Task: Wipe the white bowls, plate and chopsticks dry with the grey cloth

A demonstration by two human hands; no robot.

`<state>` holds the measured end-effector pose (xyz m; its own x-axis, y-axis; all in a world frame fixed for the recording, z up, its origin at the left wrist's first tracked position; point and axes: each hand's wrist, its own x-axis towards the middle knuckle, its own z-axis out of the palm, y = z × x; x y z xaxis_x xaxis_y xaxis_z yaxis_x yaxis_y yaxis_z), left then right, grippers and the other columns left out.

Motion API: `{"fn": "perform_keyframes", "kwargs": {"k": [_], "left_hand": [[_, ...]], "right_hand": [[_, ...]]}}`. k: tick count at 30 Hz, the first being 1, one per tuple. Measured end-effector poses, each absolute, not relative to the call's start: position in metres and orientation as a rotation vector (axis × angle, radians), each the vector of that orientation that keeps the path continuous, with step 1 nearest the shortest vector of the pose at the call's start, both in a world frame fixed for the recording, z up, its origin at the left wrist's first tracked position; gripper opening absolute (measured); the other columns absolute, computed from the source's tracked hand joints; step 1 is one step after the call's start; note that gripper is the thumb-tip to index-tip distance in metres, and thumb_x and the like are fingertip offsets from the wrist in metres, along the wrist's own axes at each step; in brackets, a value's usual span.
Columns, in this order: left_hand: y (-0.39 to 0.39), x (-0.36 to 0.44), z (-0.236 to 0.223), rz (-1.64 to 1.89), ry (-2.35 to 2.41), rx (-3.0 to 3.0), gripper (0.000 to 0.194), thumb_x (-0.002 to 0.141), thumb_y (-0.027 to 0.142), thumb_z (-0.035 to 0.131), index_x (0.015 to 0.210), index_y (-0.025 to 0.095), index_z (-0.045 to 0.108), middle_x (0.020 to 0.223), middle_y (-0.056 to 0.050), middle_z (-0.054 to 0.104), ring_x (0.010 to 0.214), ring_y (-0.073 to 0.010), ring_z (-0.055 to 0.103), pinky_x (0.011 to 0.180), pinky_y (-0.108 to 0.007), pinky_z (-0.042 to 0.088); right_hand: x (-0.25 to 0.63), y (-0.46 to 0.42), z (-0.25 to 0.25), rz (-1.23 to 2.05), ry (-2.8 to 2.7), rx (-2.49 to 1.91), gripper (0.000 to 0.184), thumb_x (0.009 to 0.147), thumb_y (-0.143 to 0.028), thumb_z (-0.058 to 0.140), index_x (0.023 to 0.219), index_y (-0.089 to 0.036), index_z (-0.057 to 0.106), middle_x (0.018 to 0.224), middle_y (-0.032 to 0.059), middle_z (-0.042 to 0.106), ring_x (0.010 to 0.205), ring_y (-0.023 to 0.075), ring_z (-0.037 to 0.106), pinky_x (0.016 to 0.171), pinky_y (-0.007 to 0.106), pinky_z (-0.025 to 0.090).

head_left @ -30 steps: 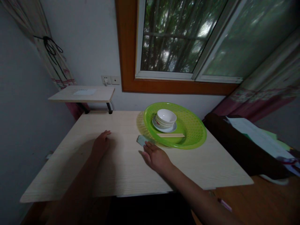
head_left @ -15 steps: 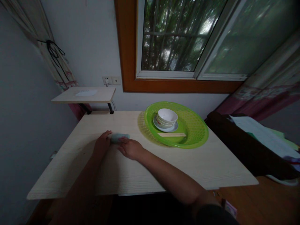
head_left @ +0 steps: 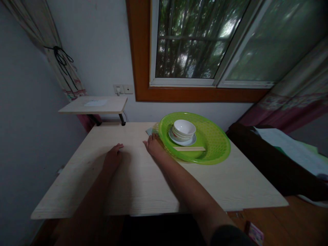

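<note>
My right hand (head_left: 154, 145) reaches to the left rim of a green plastic basket (head_left: 217, 152). Its fingertips lie at a light blue folded cloth (head_left: 148, 131) on the table, and the thumb stands out to the side, clear of the cloth. Part of the cloth is hidden behind the fingers and the basket rim. My left hand (head_left: 112, 158) rests on the table further left, fingers loosely stretched out, holding nothing. Inside the basket, stacked white bowls (head_left: 185, 127) stand on a plate (head_left: 176, 141), with wooden chopsticks (head_left: 191, 149) lying in front of them.
A small raised shelf (head_left: 99, 109) with a paper (head_left: 96, 103) on it stands at the table's (head_left: 143, 191) back left. Behind are a wall socket (head_left: 118, 89) and a window. A dark brown piece of furniture (head_left: 252, 157) with papers on it adjoins the right side.
My right hand has moved right and away from me, and the light blue cloth has gone from between my hands to the basket's left edge. My left hand has stayed almost in place.
</note>
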<state>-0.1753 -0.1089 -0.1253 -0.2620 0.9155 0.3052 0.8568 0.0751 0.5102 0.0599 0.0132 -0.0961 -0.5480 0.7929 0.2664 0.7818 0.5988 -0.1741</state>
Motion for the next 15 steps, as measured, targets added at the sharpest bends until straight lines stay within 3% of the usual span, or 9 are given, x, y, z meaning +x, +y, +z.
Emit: {"fn": "perform_keyframes", "kwargs": {"k": [6,11,15], "left_hand": [[-0.108,-0.176,-0.127,0.923,2.229,1.860,0.048,0.084,0.010,0.041,0.125,0.017,0.065,0.141,-0.008,0.062,0.136,-0.0213,0.053,0.120,-0.042,0.038],[-0.109,-0.174,-0.127,0.931,2.219,1.886,0.047,0.084,0.010,0.042,0.123,0.017,0.066,0.140,-0.007,0.063,0.138,-0.0214,0.051,0.121,-0.041,0.036],[-0.108,-0.173,-0.130,0.941,2.206,1.916,0.046,0.084,0.010,0.040,0.121,0.017,0.066,0.139,-0.008,0.064,0.138,-0.0217,0.051,0.121,-0.043,0.036]], "right_hand": [[0.121,-0.054,-0.090,-0.011,-2.524,-1.279,0.066,0.102,-0.054,0.042,0.128,0.003,0.059,0.139,0.0347,0.052,0.135,0.0400,0.048,0.110,0.051,0.041],[0.178,-0.100,-0.082,0.067,-2.615,-1.126,0.055,0.103,-0.051,0.042,0.120,-0.005,0.067,0.134,0.0271,0.060,0.132,0.0352,0.055,0.109,0.047,0.047],[0.194,-0.119,-0.078,0.174,-2.636,-0.936,0.042,0.104,-0.044,0.043,0.117,-0.014,0.070,0.130,0.0174,0.066,0.129,0.0269,0.058,0.115,0.042,0.044]]}}
